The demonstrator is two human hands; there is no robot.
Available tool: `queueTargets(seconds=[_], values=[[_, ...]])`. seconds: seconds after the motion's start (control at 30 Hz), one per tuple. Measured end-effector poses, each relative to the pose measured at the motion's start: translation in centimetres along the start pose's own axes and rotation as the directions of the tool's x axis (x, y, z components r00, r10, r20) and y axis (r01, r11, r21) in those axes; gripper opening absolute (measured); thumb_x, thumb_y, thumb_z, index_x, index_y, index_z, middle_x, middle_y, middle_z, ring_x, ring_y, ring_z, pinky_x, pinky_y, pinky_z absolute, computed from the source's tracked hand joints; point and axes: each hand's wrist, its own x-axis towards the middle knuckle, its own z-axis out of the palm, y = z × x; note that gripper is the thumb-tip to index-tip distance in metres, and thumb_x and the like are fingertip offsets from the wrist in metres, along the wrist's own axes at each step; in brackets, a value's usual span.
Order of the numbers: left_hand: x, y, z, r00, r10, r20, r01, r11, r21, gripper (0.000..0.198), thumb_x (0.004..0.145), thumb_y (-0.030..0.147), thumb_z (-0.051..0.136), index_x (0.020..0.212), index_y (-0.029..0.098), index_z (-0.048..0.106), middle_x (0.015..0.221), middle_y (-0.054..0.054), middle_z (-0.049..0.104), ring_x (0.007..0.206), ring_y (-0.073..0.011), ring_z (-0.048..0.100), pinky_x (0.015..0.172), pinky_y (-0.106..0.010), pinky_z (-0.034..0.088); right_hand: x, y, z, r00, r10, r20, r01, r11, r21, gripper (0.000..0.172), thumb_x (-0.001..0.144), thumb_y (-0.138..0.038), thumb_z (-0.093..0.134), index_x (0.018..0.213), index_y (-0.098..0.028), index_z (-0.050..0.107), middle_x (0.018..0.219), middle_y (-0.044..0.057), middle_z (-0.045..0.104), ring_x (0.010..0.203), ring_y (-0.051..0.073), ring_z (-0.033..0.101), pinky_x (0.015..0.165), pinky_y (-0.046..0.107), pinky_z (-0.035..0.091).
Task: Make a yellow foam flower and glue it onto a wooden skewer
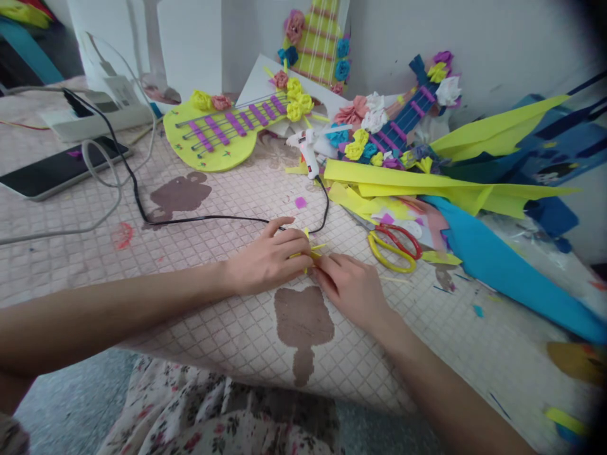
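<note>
My left hand (272, 259) and my right hand (348, 287) meet on the quilted pink cover (227, 328). Both pinch a small piece of yellow foam strip (310, 253), fingers curled around it. Most of the strip is hidden between the fingers. Yellow-and-red scissors (393, 246) lie just right of my right hand. A white glue gun (308, 151) rests farther back, its black cord (199, 220) running past my left hand.
A yellow foam guitar (222, 136) with purple strips and paper flowers lies at the back, a blue one (403, 120) beside it. Yellow foam sheets (427, 183) and blue foam sheets (502, 265) pile up on the right. A dark tablet (61, 167) and white cable lie at the left.
</note>
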Motion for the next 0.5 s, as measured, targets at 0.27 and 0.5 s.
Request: queueTargets(seconds=[0.27, 0.5], values=[[0.05, -0.02, -0.08, 1.000, 0.002, 0.009, -0.001, 1.000, -0.012, 0.011, 0.093, 0.020, 0.045, 0.095, 0.020, 0.056, 0.096, -0.001, 0.065, 0.096, -0.0145, 0.056, 0.104, -0.045, 0.029, -0.34, 0.09, 0.19, 1.000, -0.012, -0.009, 0.011, 1.000, -0.027, 0.023, 0.093, -0.031, 0.043, 0.090, -0.019, 0.062, 0.073, 0.001, 0.063, 0.066, 0.015, 0.058, 0.056, 0.027, 0.031], [0.08, -0.02, -0.04, 1.000, 0.017, -0.005, -0.017, 1.000, 0.009, 0.013, 0.093, 0.018, 0.044, 0.091, 0.019, 0.057, 0.091, -0.001, 0.066, 0.093, -0.0144, 0.058, 0.105, -0.045, 0.028, -0.23, -0.07, 0.17, 1.000, -0.020, -0.020, 0.020, 0.999, -0.025, 0.024, 0.093, -0.030, 0.042, 0.088, -0.018, 0.063, 0.071, 0.002, 0.063, 0.064, 0.014, 0.057, 0.056, 0.026, 0.031]])
